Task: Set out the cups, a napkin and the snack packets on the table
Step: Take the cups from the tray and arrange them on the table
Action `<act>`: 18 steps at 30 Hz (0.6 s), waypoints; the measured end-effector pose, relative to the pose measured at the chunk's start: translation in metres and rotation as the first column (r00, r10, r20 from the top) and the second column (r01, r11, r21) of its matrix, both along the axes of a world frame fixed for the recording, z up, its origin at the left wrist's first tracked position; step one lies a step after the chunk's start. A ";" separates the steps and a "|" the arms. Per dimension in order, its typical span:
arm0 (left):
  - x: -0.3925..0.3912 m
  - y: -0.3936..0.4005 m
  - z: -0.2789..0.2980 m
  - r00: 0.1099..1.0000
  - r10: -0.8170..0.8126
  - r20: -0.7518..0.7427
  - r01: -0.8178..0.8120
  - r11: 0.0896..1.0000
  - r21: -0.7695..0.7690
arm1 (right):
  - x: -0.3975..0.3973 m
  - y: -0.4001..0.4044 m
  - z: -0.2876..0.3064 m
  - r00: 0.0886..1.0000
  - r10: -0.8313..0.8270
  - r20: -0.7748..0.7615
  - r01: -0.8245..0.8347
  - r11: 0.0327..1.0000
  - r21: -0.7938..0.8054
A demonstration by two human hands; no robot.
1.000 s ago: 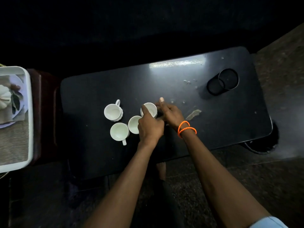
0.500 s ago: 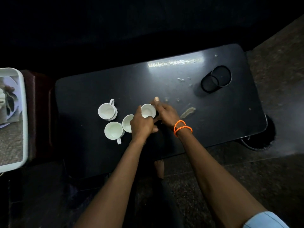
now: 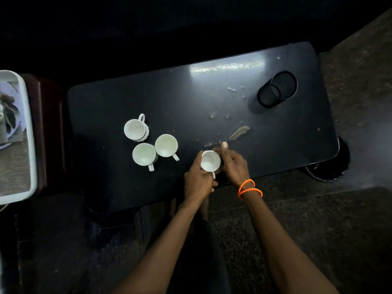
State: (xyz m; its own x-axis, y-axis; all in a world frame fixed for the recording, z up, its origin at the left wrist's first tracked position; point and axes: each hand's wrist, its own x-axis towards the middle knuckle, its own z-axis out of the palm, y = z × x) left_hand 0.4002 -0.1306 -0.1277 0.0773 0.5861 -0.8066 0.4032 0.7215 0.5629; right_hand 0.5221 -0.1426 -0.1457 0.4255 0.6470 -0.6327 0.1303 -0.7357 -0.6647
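A small white cup [image 3: 210,160] sat near the front edge of the dark table [image 3: 148,98], and both hands were around it. The left hand [image 3: 197,183] curled its fingers against the cup's left side and near its little handle, which stuck out toward the person. The right hand [image 3: 233,164] cupped the right side, with one finger stretched out past the far rim. So the cup was right between the two hands, and both were touching it. I could not tell if the cup was lifted or resting on the table. Three other white cups [image 3: 146,143] stood close together to the left, well apart from the held one. The nearest of them [image 3: 166,145] had its handle pointing toward the front right. The held cup was open side up. I think the next move depended on where it should go, and free space lay on either side of it. A white tray [image 3: 31,132] waited far to the left, off the table. What lay in it was too blurry to name.
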 end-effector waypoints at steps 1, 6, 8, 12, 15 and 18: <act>-0.001 -0.003 -0.001 1.000 -0.018 0.004 0.018 1.000 -0.002 | 0.000 -0.005 -0.001 1.000 -0.015 -0.002 0.015 1.000 0.001; -0.004 -0.012 0.001 0.998 -0.054 0.038 0.055 0.998 -0.004 | 0.001 -0.017 -0.002 0.997 -0.068 -0.025 0.068 0.998 -0.014; -0.007 -0.016 0.001 0.996 -0.073 0.052 0.072 0.997 0.006 | 0.001 -0.021 -0.005 0.997 -0.068 -0.027 0.068 0.998 -0.008; -0.018 -0.021 -0.004 0.975 -0.221 0.009 0.221 0.975 0.028 | 0.002 -0.024 -0.011 0.999 -0.023 -0.032 0.023 1.000 -0.015; -0.032 -0.017 -0.005 0.919 -0.353 -0.179 0.375 0.921 0.110 | 0.002 -0.021 -0.009 0.999 -0.018 0.044 0.019 1.000 -0.013; -0.053 -0.011 -0.002 0.918 -0.191 -0.349 0.280 0.933 0.227 | -0.007 -0.009 0.000 0.930 -0.034 0.366 -0.001 0.996 0.094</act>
State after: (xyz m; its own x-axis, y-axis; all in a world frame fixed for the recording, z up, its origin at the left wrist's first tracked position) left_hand 0.3467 -0.1418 -0.1302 0.0077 0.7786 -0.6274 0.7307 0.4240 0.5351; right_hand 0.5152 -0.1520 -0.1459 0.6280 0.6850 -0.3694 0.3661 -0.6789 -0.6365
